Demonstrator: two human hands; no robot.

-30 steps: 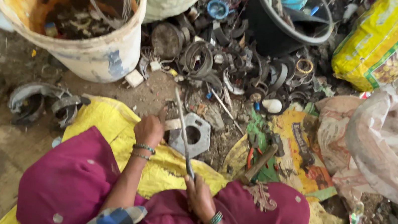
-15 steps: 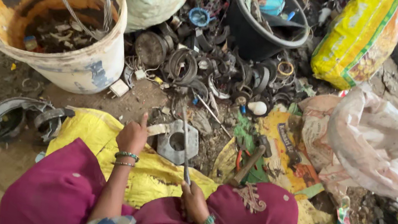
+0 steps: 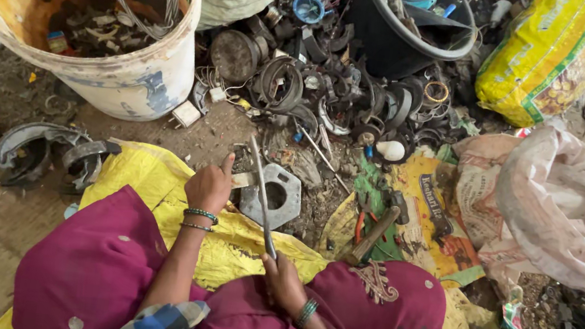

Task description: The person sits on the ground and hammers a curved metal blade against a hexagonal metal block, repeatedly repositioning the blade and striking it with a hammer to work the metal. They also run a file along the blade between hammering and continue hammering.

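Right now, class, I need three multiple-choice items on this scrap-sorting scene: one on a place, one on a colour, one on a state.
1. Where does the white bucket stand?
A. Upper left of the view
B. Lower right of the view
C. On the person's lap

2. What colour is the cloth under the left hand?
A. Blue
B. Yellow
C. Black

3. How is the long metal rod held?
A. It lies loose on the ground
B. Gripped in the right hand, pointing away from the person
C. It stands in the bucket

Answers: 1 A, since the bucket fills the upper left corner. 2 B, since yellow cloth spreads below that fist. 3 B, since the right hand closes round the rod's near end.
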